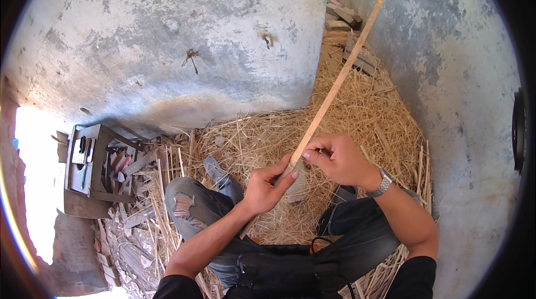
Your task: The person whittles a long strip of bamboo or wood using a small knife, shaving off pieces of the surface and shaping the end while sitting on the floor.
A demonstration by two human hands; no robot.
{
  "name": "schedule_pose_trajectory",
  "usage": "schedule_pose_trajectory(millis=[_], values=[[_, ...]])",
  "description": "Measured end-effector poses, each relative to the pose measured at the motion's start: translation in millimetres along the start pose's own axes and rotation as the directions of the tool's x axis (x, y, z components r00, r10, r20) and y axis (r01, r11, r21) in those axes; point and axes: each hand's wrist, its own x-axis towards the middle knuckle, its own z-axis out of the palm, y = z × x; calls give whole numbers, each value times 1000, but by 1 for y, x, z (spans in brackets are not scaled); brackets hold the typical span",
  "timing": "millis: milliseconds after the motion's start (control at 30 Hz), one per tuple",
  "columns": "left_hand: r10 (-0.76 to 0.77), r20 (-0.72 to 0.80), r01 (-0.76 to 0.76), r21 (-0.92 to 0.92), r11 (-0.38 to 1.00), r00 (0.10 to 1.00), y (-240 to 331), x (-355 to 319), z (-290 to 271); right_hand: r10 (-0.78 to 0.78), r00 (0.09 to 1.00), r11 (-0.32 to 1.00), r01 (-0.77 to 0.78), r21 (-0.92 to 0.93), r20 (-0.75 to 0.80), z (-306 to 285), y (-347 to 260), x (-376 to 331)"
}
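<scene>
A long thin wooden strip point(340, 75) slants from my lap up to the far right, toward the wall corner. My left hand point(267, 186) grips its lower part, thumb laid along the wood. Just above it, my right hand point(335, 156) pinches the strip between its fingertips; a metal watch point(382, 183) is on that wrist. Both hands are over my knees in torn blue jeans point(184, 204), and I sit on a bed of straw point(368, 115). The strip's lower end is hidden behind my left forearm.
Grey concrete walls point(184, 36) meet in a corner ahead. Wood offcuts point(343, 17) lie stacked in that corner. At the left stands a small wooden box point(89, 170) with tools, with scrap wood pieces point(131, 226) scattered below it. Bright daylight comes in at the far left.
</scene>
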Motion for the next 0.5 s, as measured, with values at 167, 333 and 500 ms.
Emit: schedule_pose_trajectory(millis=[167, 333, 500], values=[[-144, 204, 169, -107, 980, 968, 18, 1, -10, 119, 993, 969, -121, 214, 25, -1, 2, -2], [-206, 367, 398, -586, 706, 907, 34, -1, -7, 145, 989, 883, -132, 451, 6, 19, 6, -1], [-247, 420, 483, -683, 548, 873, 34, 1, -10, -49, 997, 966, 64, 250, -64, 27, 10, 4]])
